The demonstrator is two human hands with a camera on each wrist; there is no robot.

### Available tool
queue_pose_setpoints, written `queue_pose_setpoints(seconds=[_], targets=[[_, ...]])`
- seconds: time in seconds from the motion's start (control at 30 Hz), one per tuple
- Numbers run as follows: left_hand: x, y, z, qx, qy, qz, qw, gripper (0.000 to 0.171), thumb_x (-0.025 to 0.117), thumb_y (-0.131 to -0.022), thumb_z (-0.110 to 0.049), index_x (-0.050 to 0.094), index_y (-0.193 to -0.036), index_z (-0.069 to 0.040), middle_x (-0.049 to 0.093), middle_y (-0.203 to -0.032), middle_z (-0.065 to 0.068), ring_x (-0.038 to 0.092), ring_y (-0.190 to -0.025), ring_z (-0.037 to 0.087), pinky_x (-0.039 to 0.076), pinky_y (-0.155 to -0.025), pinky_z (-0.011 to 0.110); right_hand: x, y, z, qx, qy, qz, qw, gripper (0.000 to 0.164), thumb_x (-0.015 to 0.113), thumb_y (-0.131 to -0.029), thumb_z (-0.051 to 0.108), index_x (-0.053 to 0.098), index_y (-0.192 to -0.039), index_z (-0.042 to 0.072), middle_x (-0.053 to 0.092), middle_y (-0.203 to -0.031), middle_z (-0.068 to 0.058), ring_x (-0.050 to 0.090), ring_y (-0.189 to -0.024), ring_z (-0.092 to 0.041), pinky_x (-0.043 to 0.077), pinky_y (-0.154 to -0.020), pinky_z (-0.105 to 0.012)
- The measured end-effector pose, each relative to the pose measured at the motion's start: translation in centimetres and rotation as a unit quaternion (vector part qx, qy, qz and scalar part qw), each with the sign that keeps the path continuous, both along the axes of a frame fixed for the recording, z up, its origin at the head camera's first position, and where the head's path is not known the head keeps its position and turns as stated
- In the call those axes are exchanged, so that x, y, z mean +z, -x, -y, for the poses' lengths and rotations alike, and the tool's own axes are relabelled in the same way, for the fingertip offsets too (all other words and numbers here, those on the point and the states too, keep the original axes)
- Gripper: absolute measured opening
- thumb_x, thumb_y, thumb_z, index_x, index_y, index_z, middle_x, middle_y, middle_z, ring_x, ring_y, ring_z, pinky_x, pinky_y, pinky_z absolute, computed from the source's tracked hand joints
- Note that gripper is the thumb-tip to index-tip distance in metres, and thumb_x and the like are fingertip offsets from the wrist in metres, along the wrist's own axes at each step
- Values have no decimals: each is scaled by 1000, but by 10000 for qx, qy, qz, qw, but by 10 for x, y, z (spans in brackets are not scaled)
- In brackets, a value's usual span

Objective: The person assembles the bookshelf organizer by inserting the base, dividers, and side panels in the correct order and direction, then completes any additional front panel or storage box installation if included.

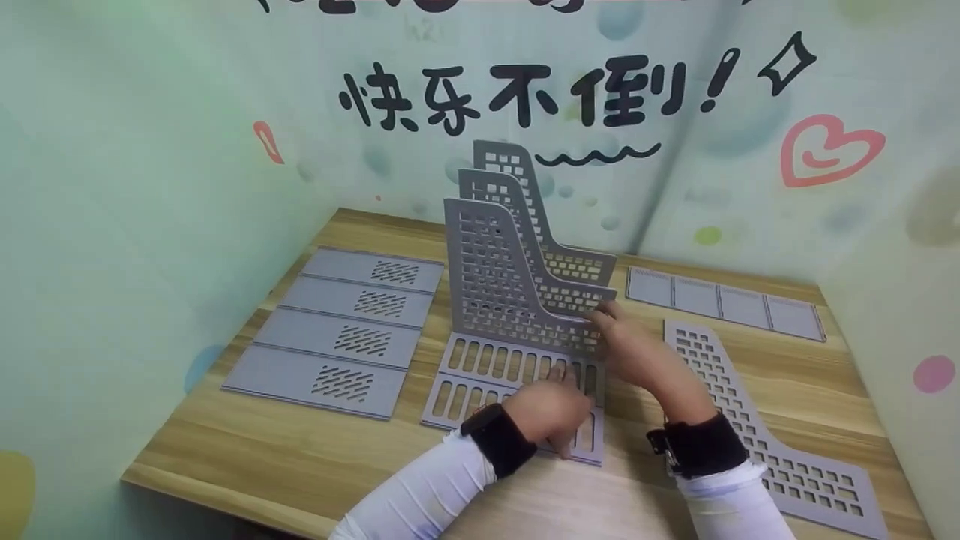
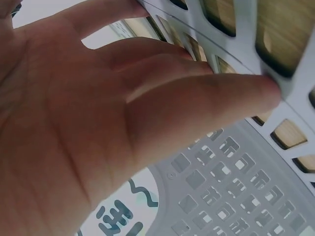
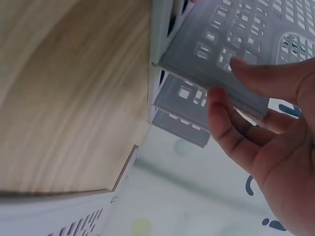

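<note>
Three grey perforated divider panels stand upright, one behind another, on a flat slotted base panel. My right hand pinches the low right end of the nearest divider panel. In the right wrist view, the thumb lies on one face of that divider panel and the fingers are at its edge. My left hand rests on the base panel in front of the dividers. Its fingers are extended in the left wrist view, with a fingertip touching the slotted base.
Left on the wooden table lies a grey sheet with slanted slits. A loose perforated divider panel lies flat at right, in front of a narrow segmented strip. A printed cloth backdrop rises behind.
</note>
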State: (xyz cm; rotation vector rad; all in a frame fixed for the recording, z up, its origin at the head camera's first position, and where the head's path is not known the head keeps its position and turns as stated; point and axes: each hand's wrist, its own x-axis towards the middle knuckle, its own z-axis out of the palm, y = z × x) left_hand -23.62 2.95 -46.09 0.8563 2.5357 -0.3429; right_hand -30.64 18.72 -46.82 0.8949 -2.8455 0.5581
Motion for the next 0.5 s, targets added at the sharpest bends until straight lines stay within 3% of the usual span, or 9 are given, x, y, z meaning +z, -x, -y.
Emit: queue_pose_setpoints(seconds=[0.1,0.27,0.4,0.5], targets=[[0,-1,0,78,-72,32,9999,101,91,-81,-42,40,-166,-21,28,-174,23,26,-164,34,23,-137,39,3,1,-7,65,34,277,9996,61,70,-85,-11,57,-144,-7,56,-142,-33,68,-115,-48,59,-101,-60],[1,-4,-1,242,-97,50,9996,103,91,-81,-40,37,-167,-22,24,-176,21,27,-164,37,26,-135,41,17,-1,-32,19,139,1407,9900,77,71,-90,-4,41,-161,1,43,-159,-36,72,-111,-43,61,-99,-58],[4,-5,0,549,-218,241,9980,106,91,-82,-36,32,-169,-25,17,-178,19,22,-165,37,28,-134,45,29,-2,-66,-407,-55,1995,9790,93,75,-87,3,28,-167,2,31,-163,-42,70,-108,-41,59,-100,-62],[5,-3,2,658,-375,315,9966,105,91,-82,-34,32,-169,-26,16,-179,18,20,-166,37,29,-134,46,34,-2,-96,-921,-251,2241,9699,95,78,-87,11,26,-166,-3,31,-162,-44,58,-126,-56,46,-111,-73]])
